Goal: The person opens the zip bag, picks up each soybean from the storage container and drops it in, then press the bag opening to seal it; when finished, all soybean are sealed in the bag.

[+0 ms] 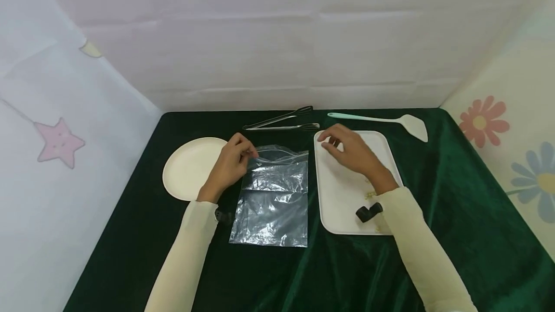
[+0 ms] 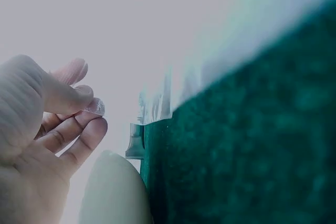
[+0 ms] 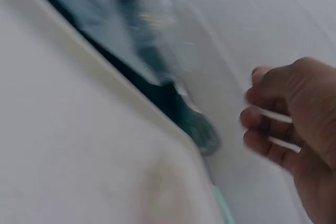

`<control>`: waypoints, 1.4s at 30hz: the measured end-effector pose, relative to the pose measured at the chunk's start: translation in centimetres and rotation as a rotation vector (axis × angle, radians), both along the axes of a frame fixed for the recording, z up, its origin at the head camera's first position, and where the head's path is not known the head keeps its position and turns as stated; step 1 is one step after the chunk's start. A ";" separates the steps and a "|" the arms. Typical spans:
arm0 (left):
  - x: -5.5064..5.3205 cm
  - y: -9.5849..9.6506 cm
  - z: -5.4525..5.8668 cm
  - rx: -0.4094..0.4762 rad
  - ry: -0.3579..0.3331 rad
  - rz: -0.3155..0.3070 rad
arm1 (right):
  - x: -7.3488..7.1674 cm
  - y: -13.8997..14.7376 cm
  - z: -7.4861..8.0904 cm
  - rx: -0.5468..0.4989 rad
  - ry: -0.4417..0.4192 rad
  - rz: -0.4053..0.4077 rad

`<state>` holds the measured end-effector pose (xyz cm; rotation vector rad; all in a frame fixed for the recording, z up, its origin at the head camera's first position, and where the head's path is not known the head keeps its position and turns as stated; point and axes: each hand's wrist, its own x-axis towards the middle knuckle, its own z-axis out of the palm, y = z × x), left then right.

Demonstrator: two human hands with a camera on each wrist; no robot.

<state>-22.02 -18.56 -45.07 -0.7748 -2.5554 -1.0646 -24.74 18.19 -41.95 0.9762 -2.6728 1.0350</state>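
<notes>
A clear zip-top plastic bag [image 1: 275, 206] lies on the dark green cloth, its zip end facing away. My left hand [image 1: 234, 160] pinches the bag's upper left corner between thumb and fingers. The left wrist view shows a bit of clear film at the fingertips of this hand [image 2: 58, 114]. Over the far part of a white tray [image 1: 340, 201] hovers my right hand [image 1: 347, 148], fingers loosely bent around nothing. In the right wrist view this hand [image 3: 294, 124] is apart from the tray. Small yellowish bits [image 1: 370, 195] lie on the tray, partly hidden by the right forearm.
A cream oval plate [image 1: 186, 170] sits at the left, partly behind the left hand. Metal tongs [image 1: 282, 122] lie beyond the bag. Near the back edge rests a spatula [image 1: 390, 120] with a pale green handle. Cloth walls [image 1: 277, 61] enclose the table's back and sides.
</notes>
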 end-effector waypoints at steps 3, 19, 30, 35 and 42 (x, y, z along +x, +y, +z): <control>0.0 0.2 0.0 0.002 -0.011 -0.010 | 0.4 3.4 1.5 0.087 -0.038 -0.137; 0.1 1.4 -1.0 -0.034 0.002 0.030 | 1.1 13.1 0.0 0.458 -0.395 -0.302; 0.7 3.2 -2.1 -0.037 -0.011 0.021 | 2.4 15.1 -1.8 0.477 -0.448 -0.311; 0.5 3.6 -2.1 -0.053 0.004 0.000 | 2.6 15.7 -2.1 0.487 -0.448 -0.305; 1.0 2.9 -1.8 -0.065 0.006 0.034 | 2.0 14.8 -2.6 0.475 -0.425 -0.293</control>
